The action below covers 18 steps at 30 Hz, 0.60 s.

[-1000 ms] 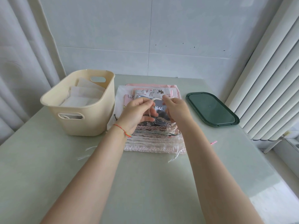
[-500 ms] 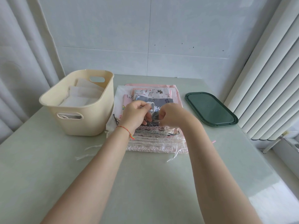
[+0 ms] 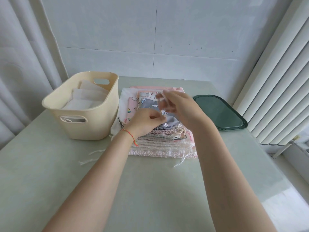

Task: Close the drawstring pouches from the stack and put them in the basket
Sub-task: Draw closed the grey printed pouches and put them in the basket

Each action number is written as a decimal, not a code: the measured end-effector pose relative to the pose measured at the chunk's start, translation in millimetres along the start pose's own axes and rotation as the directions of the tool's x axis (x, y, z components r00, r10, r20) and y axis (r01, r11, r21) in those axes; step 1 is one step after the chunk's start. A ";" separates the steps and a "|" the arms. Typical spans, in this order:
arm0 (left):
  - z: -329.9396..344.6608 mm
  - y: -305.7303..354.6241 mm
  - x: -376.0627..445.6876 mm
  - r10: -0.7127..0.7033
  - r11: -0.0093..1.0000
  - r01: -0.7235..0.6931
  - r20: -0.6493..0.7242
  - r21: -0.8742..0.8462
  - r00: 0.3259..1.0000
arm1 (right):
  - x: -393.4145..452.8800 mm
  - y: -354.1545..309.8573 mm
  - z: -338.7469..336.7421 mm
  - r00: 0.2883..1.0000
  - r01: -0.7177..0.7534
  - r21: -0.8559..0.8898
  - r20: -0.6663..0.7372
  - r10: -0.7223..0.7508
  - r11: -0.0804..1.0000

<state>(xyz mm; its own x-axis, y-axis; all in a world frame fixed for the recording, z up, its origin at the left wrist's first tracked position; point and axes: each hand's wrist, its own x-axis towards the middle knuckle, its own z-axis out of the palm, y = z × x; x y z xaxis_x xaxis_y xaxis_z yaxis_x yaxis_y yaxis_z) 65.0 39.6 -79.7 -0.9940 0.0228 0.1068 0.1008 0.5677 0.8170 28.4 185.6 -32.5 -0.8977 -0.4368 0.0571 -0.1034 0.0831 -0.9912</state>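
Both hands work above a stack of drawstring pouches (image 3: 160, 139): the left hand (image 3: 147, 121) pinches the gathered mouth of the grey top pouch (image 3: 150, 106), while the right hand (image 3: 180, 108), raised and blurred, has fingers curled around its pale cord (image 3: 159, 104). Left of the left hand stands a cream basket (image 3: 90, 124) holding white pouches; a green tray (image 3: 219, 113) lies right of the right hand.

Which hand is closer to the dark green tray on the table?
The right hand. It is raised over the stack of pouches, just left of the green tray. The left hand is lower and farther left, toward the basket.
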 end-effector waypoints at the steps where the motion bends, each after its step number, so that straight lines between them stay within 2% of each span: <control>1: 0.7 -0.6 0.7 0.002 1.000 -0.002 -0.014 0.005 1.000 | 1.4 0.7 0.7 0.998 0.055 0.096 0.011 -0.057 0.994; 3: 0.7 -1.1 1.5 -0.035 0.995 0.033 -0.029 -0.090 0.999 | 3.1 1.3 1.6 0.991 0.135 0.140 -0.036 -0.131 0.981; 6: -0.3 -0.5 0.9 -0.105 0.965 0.095 -0.029 -0.245 0.994 | 2.2 5.0 4.5 0.989 0.088 -0.073 -0.115 -0.096 0.993; 12: -3.0 -1.1 -0.1 -0.165 0.921 0.148 -0.018 -0.360 0.986 | 3.4 15.8 9.0 0.994 0.025 -0.433 -0.085 -0.069 0.901; 18: -3.1 -2.4 1.9 -0.228 0.899 0.184 -0.065 -0.399 0.972 | 4.3 19.9 1.9 0.996 0.084 -0.628 0.029 -0.085 0.774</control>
<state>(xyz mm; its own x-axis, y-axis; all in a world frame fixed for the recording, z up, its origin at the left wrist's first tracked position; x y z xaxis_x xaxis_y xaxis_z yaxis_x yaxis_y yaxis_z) 63.0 35.7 -79.7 -0.9860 -0.1608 -0.0452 -0.0753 0.1862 0.9796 23.4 183.7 -52.2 -0.8728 -0.4685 0.1372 -0.4246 0.5898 -0.6869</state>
